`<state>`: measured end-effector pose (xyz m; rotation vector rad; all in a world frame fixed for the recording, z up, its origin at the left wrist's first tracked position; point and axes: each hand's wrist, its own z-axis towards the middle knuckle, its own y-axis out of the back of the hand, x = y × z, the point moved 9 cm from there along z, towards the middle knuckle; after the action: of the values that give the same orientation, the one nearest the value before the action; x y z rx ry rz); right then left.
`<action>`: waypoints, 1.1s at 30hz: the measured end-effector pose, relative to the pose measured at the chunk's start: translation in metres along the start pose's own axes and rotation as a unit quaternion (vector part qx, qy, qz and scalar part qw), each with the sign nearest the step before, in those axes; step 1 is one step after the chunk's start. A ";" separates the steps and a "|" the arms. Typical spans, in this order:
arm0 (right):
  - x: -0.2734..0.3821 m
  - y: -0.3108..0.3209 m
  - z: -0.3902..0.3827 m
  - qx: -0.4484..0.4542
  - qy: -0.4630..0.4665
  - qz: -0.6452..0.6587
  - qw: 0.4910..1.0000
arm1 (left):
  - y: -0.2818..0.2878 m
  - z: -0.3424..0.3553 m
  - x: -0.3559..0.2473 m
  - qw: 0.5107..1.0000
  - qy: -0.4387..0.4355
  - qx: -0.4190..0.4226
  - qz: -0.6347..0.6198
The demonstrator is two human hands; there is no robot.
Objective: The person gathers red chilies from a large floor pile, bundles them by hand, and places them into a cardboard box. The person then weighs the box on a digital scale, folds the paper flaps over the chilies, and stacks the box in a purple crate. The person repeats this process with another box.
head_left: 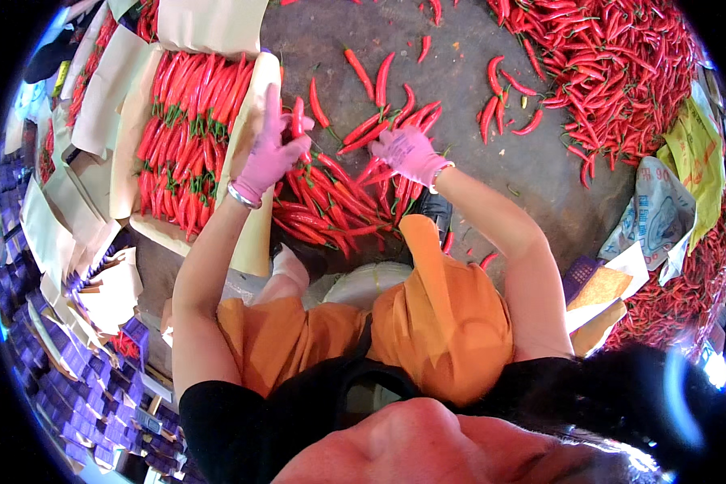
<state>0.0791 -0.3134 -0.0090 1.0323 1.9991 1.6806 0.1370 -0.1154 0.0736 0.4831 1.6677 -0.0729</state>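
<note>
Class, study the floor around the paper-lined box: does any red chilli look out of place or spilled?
Yes. Several stray chillies lie singly on the bare grey floor, apart from the big heap and the neatly rowed box.

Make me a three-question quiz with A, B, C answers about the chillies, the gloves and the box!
1. Where is the paper-lined box of packed red chillies?
A. Left of the left hand
B. Right of the right hand
C. Behind the person

2. What colour are the gloves?
A. Blue
B. Pink
C. Yellow

3. What is the left hand doing?
A. Lying flat and bare on the floor
B. Holding a knife
C. Holding a red chilli upright

Answers: 1 A, the filled box lies left of the left hand. 2 B, both the left hand and the right hand wear pink gloves. 3 C, its fingers close round a chilli above the loose chilli pile.
</note>
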 end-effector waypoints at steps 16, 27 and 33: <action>-0.007 0.041 0.054 -0.030 -0.163 0.392 0.905 | 0.002 -0.100 0.091 0.939 0.342 0.023 0.035; 0.067 -0.030 0.051 -0.099 0.137 -0.007 0.986 | 0.017 -0.091 0.094 0.958 0.285 -0.032 0.028; 0.087 0.030 0.031 -0.180 0.175 0.111 0.961 | 0.036 -0.001 0.118 0.953 0.212 -0.064 0.206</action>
<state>0.0499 -0.2288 0.0282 0.9003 1.7113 2.3828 0.1395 -0.0501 -0.0314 0.7765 1.9359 0.4743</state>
